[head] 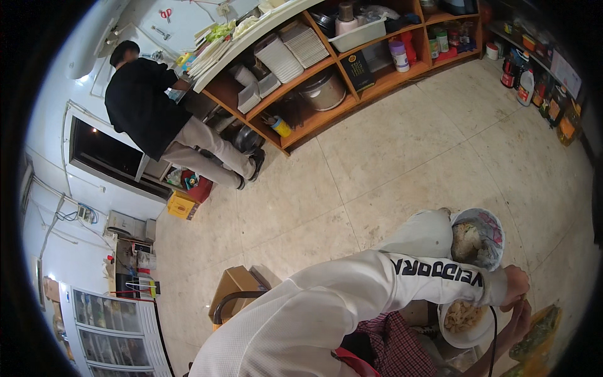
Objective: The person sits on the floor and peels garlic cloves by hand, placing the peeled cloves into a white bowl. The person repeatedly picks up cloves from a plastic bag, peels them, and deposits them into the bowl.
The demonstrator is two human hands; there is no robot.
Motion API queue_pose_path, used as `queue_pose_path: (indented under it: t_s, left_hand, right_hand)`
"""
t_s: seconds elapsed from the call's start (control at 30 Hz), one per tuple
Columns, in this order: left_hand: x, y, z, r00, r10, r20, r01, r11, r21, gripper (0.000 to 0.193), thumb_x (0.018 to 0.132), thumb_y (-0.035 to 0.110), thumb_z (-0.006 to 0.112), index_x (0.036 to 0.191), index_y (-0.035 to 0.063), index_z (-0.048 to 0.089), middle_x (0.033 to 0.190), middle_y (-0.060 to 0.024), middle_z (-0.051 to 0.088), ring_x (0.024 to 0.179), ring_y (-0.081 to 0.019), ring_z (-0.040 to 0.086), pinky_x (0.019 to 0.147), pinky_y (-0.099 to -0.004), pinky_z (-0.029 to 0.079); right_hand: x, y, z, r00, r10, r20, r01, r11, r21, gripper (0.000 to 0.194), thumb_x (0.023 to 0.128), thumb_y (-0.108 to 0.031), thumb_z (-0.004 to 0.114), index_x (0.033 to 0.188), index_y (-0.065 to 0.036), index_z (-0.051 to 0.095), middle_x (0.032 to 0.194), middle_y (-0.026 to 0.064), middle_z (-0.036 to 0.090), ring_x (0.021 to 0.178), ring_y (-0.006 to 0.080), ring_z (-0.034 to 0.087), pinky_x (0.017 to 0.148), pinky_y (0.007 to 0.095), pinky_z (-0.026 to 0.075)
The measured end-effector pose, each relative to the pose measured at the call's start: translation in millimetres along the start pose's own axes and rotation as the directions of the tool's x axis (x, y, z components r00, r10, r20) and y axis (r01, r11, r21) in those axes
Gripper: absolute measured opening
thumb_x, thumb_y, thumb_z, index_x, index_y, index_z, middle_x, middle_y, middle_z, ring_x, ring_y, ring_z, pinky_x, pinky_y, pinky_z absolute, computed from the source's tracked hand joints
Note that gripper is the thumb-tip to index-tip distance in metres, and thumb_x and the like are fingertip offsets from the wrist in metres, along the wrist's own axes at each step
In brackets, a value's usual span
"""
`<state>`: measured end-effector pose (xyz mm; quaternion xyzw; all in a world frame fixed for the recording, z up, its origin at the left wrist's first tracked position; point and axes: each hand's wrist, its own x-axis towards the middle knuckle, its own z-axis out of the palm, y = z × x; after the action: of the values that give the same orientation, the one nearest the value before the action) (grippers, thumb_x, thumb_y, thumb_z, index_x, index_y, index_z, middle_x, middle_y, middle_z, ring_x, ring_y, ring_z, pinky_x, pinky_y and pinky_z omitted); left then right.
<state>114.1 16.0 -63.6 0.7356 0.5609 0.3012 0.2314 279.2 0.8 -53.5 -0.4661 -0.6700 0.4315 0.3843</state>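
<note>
My left hand (515, 285), in a white sleeve with printed lettering, has its fingers curled in at the right. A small dark item (524, 297), too small to name, shows at its fingertips. My right hand (519, 321) reaches up from below, and its fingertips meet the left hand there; their grip is partly hidden. Beneath my left wrist stands a white tub (464, 325) of pale food pieces in a little liquid. Beyond my forearm sits a round bin (500, 238) lined with a plastic bag, with pale scraps inside. A yellow-green plastic bag (537, 332) lies beside my right hand.
A person in black (146, 103) stands at a counter (264, 28) bearing leafy vegetables. Wooden shelves (337, 63) under it hold containers and a large pot. Bottles (525, 87) line the far right. A cardboard box (235, 287) stands behind me; a dark cord (493, 330) hangs near my right arm.
</note>
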Motion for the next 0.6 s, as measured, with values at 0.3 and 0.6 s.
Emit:
queue_pose_path:
  t_s: [0.3, 0.6]
  left_hand:
    - [3.0, 0.1, 25.4, 0.997, 0.072, 0.004, -0.071, 0.993, -0.098, 0.013, 0.064, 0.011, 0.066, 0.074, 0.0025, 0.069, 0.079, -0.0172, 0.066, 0.081, -0.0405, 0.064, 0.073, -0.0464, 0.052]
    - [-9.7, 4.2, 21.5, 0.995, 0.072, -0.062, -0.080, 0.988, -0.135, 0.016, 0.064, 0.016, 0.069, 0.075, 0.0045, 0.071, 0.079, -0.0184, 0.067, 0.083, -0.0388, 0.065, 0.075, -0.0447, 0.052]
  right_hand:
    - [-11.4, -6.5, -4.5, 0.997, -0.020, -0.078, 0.003, 0.977, -0.211, 0.029, 0.103, -0.023, 0.056, 0.114, 0.003, 0.064, 0.104, 0.0089, 0.067, 0.099, 0.0183, 0.061, 0.087, 0.0330, 0.046]
    - [-16.1, -2.8, -15.6, 1.000, 0.012, 0.000, -0.012, 0.987, -0.159, 0.019, 0.102, -0.015, 0.056, 0.106, 0.001, 0.065, 0.098, 0.0035, 0.063, 0.083, 0.0121, 0.056, 0.071, 0.0274, 0.045]
